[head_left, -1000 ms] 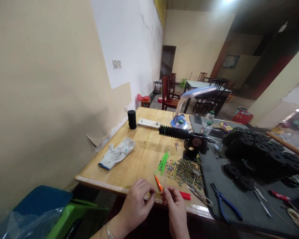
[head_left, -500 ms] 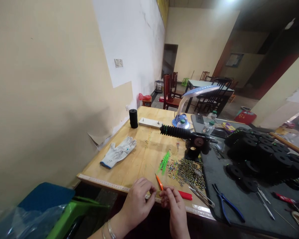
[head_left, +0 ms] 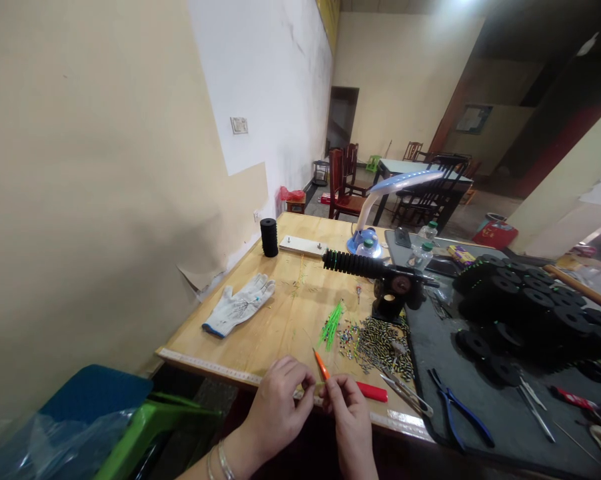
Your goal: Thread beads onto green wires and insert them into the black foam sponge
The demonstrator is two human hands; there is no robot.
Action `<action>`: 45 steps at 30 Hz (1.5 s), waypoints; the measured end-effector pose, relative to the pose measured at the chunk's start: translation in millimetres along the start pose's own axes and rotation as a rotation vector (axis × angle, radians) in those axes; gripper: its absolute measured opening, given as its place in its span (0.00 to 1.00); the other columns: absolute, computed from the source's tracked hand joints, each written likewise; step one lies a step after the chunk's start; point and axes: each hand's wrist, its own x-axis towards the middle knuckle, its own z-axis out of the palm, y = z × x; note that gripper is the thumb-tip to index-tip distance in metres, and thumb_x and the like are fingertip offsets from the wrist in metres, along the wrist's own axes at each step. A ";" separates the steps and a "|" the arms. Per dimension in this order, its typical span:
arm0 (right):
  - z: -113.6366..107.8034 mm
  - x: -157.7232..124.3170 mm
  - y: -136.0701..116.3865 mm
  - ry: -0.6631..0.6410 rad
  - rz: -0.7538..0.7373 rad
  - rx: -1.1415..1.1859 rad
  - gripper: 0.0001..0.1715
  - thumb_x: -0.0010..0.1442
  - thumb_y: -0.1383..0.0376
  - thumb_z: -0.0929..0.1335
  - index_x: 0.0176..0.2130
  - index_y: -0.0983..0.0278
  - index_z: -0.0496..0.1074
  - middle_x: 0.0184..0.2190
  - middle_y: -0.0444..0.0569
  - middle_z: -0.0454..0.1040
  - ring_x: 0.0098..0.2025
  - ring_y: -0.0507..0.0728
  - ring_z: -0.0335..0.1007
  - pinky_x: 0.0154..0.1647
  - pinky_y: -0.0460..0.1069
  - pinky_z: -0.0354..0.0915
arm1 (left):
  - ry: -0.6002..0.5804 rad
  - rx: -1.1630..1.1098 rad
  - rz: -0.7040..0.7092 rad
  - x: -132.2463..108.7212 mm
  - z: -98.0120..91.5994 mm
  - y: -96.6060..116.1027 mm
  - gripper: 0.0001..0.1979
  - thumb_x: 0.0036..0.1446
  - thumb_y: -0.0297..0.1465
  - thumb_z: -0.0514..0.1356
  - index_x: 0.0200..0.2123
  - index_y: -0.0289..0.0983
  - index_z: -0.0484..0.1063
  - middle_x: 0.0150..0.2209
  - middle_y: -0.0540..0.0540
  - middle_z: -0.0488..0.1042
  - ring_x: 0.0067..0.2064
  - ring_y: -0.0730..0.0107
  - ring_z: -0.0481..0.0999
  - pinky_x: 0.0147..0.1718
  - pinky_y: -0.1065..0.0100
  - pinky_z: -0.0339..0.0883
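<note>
Pale wood formed the top of the bench (head_left: 280,320), which stood against a cream wall with a dining area beyond it. At the near edge, over a white measuring tape (head_left: 205,363), the left hand (head_left: 280,407) and the right hand (head_left: 348,413) met fingertip to fingertip. Each was closed in a fine pinch. What they pinched was too small to make out.

An orange-tipped slender stick (head_left: 320,365) lay on the wood just beyond the fingertips, its tip pointing away from the person. A flat red bar (head_left: 372,392) lay just right of the hands, with a heap of small black-and-yellow beads (head_left: 383,343) and a bundle of bright green strands (head_left: 330,325) farther back. A white knitted glove (head_left: 239,305) lay well to the left. A black ribbed roller (head_left: 353,264) stuck out from a black stand (head_left: 390,297) behind the beads. Blue-handled pliers (head_left: 455,413) rested on a dark grey mat (head_left: 430,347) to the right, in front of stacked black foam discs (head_left: 530,300).

By my reading, the step in hand was close fingertip work on something very thin. Any further move would call for a steady, light pinch and hands held close together.
</note>
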 end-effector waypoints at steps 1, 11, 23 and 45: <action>0.1 0.1 0.7 -0.002 -0.001 -0.001 0.24 0.49 0.46 0.73 0.25 0.64 0.70 0.20 0.43 0.69 0.22 0.51 0.59 0.25 0.45 0.60 | -0.001 0.001 -0.001 -0.1 0.0 -0.2 0.06 0.56 0.23 0.56 0.28 0.39 0.69 0.28 0.47 0.73 0.33 0.63 0.73 0.33 0.65 0.65; -12.0 -6.1 18.6 0.036 -0.067 -0.099 0.28 0.54 0.49 0.71 0.46 0.65 0.77 0.36 0.55 0.81 0.30 0.57 0.73 0.30 0.48 0.70 | 0.042 0.044 -0.045 2.3 -2.0 -3.1 0.07 0.56 0.24 0.56 0.27 0.38 0.69 0.27 0.47 0.73 0.32 0.63 0.73 0.33 0.64 0.65; -11.3 -12.1 35.7 -0.074 -0.250 -0.283 0.22 0.60 0.58 0.69 0.52 0.60 0.75 0.44 0.54 0.80 0.44 0.61 0.78 0.46 0.51 0.72 | 0.057 0.103 -0.038 0.8 -0.7 -4.1 0.07 0.55 0.24 0.57 0.26 0.38 0.68 0.26 0.48 0.73 0.31 0.64 0.72 0.32 0.64 0.65; -7.3 -14.3 29.1 -0.064 -0.267 -0.316 0.20 0.58 0.58 0.70 0.50 0.60 0.77 0.41 0.53 0.81 0.40 0.61 0.79 0.43 0.49 0.73 | 0.049 0.103 -0.042 1.3 0.2 -4.9 0.07 0.54 0.23 0.57 0.26 0.39 0.68 0.26 0.48 0.72 0.31 0.63 0.72 0.31 0.64 0.64</action>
